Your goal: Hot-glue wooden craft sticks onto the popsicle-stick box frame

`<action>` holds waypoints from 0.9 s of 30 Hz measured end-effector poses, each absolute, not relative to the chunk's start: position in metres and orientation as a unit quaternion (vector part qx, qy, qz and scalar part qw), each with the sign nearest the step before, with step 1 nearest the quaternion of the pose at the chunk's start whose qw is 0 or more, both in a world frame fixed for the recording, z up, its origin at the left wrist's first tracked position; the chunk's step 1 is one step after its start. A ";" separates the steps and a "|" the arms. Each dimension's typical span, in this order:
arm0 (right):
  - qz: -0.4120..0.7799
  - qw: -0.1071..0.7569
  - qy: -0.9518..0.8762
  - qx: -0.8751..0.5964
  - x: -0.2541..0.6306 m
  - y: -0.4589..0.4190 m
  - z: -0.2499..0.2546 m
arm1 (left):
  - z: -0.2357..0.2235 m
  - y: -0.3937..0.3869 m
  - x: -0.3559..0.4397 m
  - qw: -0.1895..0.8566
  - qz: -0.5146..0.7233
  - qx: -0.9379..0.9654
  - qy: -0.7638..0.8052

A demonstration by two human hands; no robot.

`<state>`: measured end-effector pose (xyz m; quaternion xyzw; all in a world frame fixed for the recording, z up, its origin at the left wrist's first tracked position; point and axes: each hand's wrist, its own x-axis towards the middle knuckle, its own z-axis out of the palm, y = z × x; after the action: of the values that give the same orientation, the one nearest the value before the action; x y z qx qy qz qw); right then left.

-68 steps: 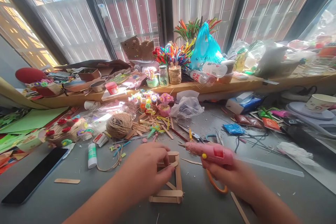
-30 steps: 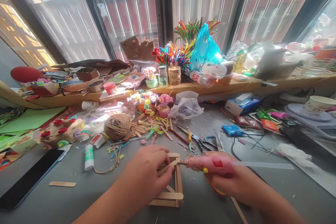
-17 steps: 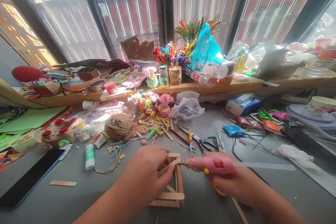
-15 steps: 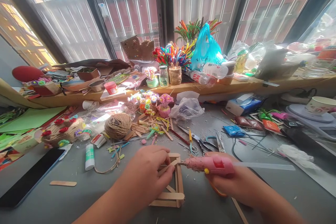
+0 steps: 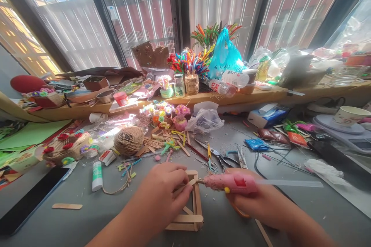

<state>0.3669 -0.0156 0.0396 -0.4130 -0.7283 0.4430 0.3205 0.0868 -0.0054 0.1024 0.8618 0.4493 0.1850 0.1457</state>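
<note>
Between the thumb and fingers of my left hand [image 5: 164, 193] is a popsicle stick [image 5: 188, 184], held slantwise over a frame of stacked popsicle sticks [image 5: 198, 204]. My right hand [image 5: 253, 200] is wrapped around a pink hot glue gun [image 5: 232, 182]. The gun's metal nozzle points left and meets or nearly meets the stick's tip. A clear glue stick [image 5: 292, 183] juts from the gun's back end. Below my right hand shows an orange scissors handle [image 5: 240, 209], partly covered. My left hand hides much of the frame's left side.
A loose popsicle stick [image 5: 67, 206] and a phone [image 5: 31, 200] lie at left, near a glue stick tube [image 5: 97, 176]. Beyond my hands are a twine ball [image 5: 129, 141], scissors [image 5: 222, 156] and a stick pile [image 5: 150, 142]. A dark cord [image 5: 257, 162] runs at right.
The view has shifted slightly, so the background sits a little further left. Both hands keep their grips, and the nozzle stays at the stick's tip.
</note>
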 end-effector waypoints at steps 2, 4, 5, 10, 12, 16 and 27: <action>0.460 0.314 -0.718 -0.417 0.368 -0.016 0.040 | 0.102 -0.006 0.086 0.157 0.181 0.857 0.457; 0.475 0.311 -0.708 -0.421 0.370 -0.015 0.041 | 0.102 -0.006 0.086 0.168 0.176 0.852 0.464; 0.477 0.311 -0.705 -0.423 0.370 -0.015 0.041 | 0.102 -0.006 0.086 0.173 0.175 0.850 0.466; 0.467 0.315 -0.712 -0.420 0.369 -0.014 0.041 | 0.099 -0.004 0.085 0.191 0.180 0.845 0.465; 0.471 0.325 -0.700 -0.426 0.368 -0.014 0.042 | 0.099 -0.004 0.085 0.205 0.182 0.842 0.465; 0.495 0.378 -0.641 -0.449 0.359 -0.016 0.040 | 0.099 -0.005 0.085 0.223 0.178 0.832 0.476; 0.640 0.500 -0.373 -0.448 0.314 -0.021 0.020 | 0.100 -0.008 0.081 0.224 0.168 0.813 0.511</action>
<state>0.3139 -0.0211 0.0202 -0.4482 -0.3727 0.6401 0.5005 0.0810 -0.0079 0.1000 0.8126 0.5111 0.1684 0.2238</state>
